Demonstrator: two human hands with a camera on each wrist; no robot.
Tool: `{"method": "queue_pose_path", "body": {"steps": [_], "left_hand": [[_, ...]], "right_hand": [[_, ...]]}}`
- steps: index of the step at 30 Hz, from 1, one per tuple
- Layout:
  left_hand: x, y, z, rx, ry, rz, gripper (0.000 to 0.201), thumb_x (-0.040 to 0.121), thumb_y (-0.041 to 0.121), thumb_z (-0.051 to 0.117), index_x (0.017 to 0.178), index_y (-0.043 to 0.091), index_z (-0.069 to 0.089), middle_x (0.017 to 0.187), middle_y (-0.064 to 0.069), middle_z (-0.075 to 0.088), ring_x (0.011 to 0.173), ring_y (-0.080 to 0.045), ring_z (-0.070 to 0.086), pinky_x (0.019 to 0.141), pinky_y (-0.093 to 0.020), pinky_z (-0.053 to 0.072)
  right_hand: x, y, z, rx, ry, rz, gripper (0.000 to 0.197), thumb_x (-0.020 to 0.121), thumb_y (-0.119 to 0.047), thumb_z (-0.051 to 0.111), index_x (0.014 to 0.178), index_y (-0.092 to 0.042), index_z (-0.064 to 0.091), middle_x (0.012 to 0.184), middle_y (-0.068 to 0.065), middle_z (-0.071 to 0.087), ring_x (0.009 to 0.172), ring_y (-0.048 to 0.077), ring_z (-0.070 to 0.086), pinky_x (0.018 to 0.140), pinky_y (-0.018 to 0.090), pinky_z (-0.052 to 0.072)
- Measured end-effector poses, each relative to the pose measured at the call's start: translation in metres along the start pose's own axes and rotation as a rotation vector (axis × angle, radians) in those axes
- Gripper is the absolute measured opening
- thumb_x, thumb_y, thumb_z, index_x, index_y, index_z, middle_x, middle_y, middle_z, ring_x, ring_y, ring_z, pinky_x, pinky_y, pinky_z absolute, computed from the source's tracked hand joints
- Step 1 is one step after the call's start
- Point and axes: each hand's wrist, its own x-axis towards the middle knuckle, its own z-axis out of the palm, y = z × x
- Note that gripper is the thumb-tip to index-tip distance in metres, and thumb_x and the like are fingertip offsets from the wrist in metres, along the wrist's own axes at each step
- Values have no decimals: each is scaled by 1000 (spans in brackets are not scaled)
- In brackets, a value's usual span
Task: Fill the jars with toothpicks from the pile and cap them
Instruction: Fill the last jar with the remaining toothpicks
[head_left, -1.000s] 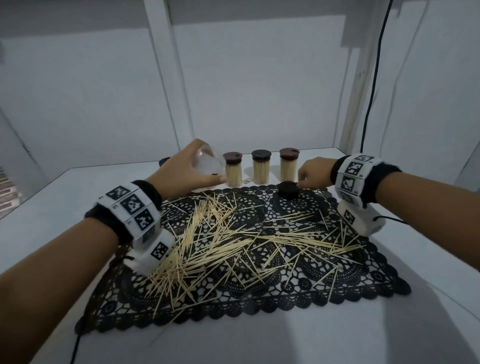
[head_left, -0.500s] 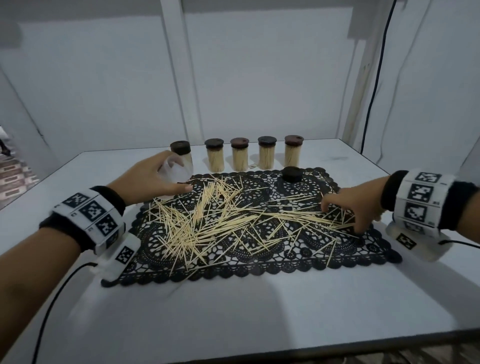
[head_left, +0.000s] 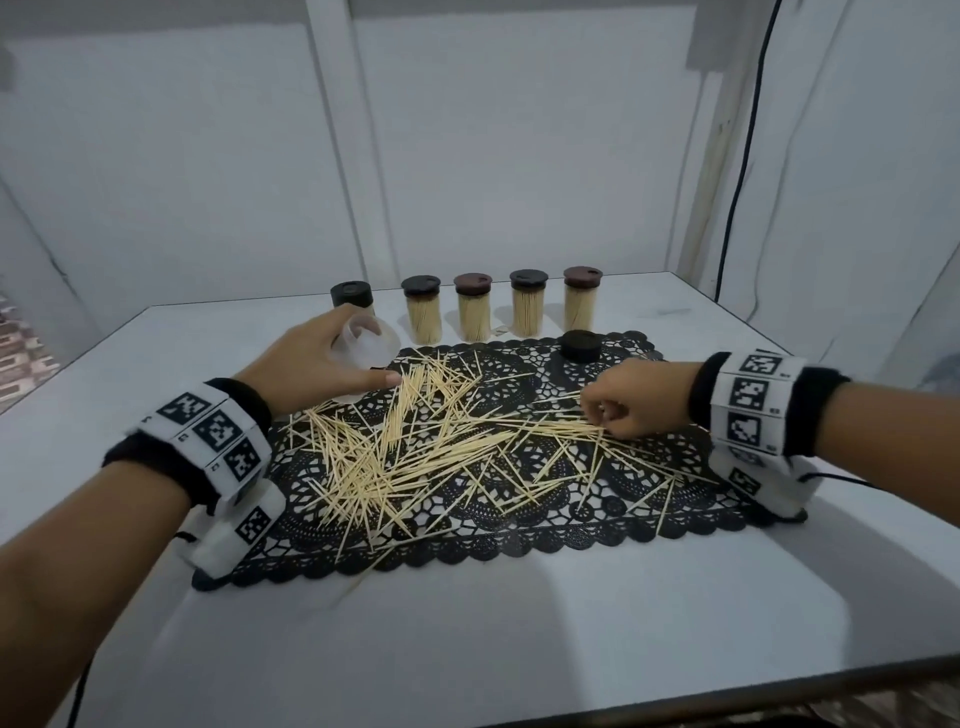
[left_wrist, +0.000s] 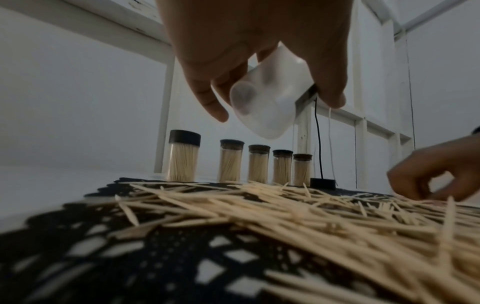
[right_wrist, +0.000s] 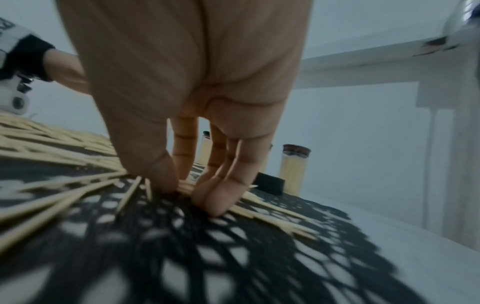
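Gathering toothpicks, empty jar at the ready

The left hand (head_left: 311, 364) is gripping a tilted empty jar (head_left: 366, 340) above the lace mat's (head_left: 519, 535) far-left corner — the right hand (head_left: 634, 400) is pinching toothpicks (head_left: 415, 447) from the pile's right side, near the loose cap (head_left: 581, 345).

Leftmost filled jar (head_left: 353, 297) half hidden behind left hand (head_left: 306, 366) and empty jar (head_left: 366, 345) in head view; right hand (right_wrist: 187, 98) fingertips (right_wrist: 215, 203) buried among toothpicks (right_wrist: 64, 193), pinch itself blurred, contents of grip unclear; lace mat (right_wrist: 182, 257) smeared in right wrist view; both forearms cut by frame edges
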Motion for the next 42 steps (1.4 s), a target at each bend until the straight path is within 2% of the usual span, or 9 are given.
{"method": "queue_pose_path", "body": {"steps": [4, 9, 13, 16, 20, 29, 33, 37, 42], "left_hand": [[2, -4, 0, -24, 13, -5, 63, 57, 62, 75, 107, 31, 51, 108, 1, 57, 93, -17, 55, 67, -17, 39], [1, -3, 1, -10, 1, 10, 69, 51, 70, 69, 105, 33, 48, 99, 11, 55, 88, -7, 54, 67, -16, 38], [2, -1, 3, 9, -6, 37, 77, 43, 78, 54, 106, 34, 48, 97, 14, 54, 87, -6, 53, 68, -14, 37], [3, -1, 4, 29, -10, 43, 77, 44, 76, 56, 107, 33, 48, 102, 7, 55, 92, -14, 53, 69, -13, 35], [3, 1, 5, 34, -15, 47, 70, 49, 73, 59, 105, 34, 47, 98, 11, 54, 92, -13, 53, 69, -13, 36], [1, 4, 7, 34, -20, 58, 75, 43, 79, 53, 103, 35, 48, 95, 22, 52, 84, 2, 50, 68, -13, 36], [2, 4, 8, 55, -20, 62, 76, 43, 78, 52, 104, 34, 47, 94, 22, 50, 88, -7, 51, 68, -12, 34], [3, 2, 7, 48, -30, 59, 74, 45, 78, 55, 105, 34, 47, 95, 22, 51, 85, 1, 51, 67, -12, 35], [3, 2, 5, 68, -27, 21, 65, 61, 67, 70, 109, 30, 47, 103, 5, 55, 92, -16, 52, 66, -12, 33]], "right_hand": [[29, -18, -10, 20, 54, -34, 15, 91, -17, 51, 105, -15, 56, 76, -14, 44, 70, 3, 43, 62, 12, 33], [38, -25, -27, 175, 78, -22, 22, 93, -20, 52, 115, -21, 57, 89, -10, 60, 83, 10, 59, 83, 23, 47], [26, -5, -37, 244, 84, 53, 25, 93, -14, 51, 116, -19, 60, 81, -17, 59, 75, 4, 59, 76, 19, 46], [15, 15, -37, 1, 17, 131, 35, 93, -10, 47, 125, -20, 56, 109, -9, 61, 96, 8, 53, 83, 16, 34], [9, 36, -18, -187, -202, 235, 56, 90, -6, 47, 142, -24, 36, 137, 4, 48, 119, 19, 48, 97, 25, 38], [9, 28, -4, -91, 24, 202, 19, 92, -16, 50, 105, -9, 63, 106, 4, 64, 91, 16, 54, 71, 18, 34], [14, 12, -6, 6, 91, 111, 18, 93, -21, 53, 102, -12, 65, 97, 0, 64, 84, 9, 51, 72, 15, 34], [9, 2, -13, 109, 134, 56, 20, 91, -24, 56, 107, -16, 66, 102, -5, 65, 86, 5, 53, 73, 10, 37], [-21, -3, -20, 168, -78, 30, 16, 87, -20, 62, 102, -24, 59, 82, -14, 57, 69, -2, 50, 68, 14, 43]]}}
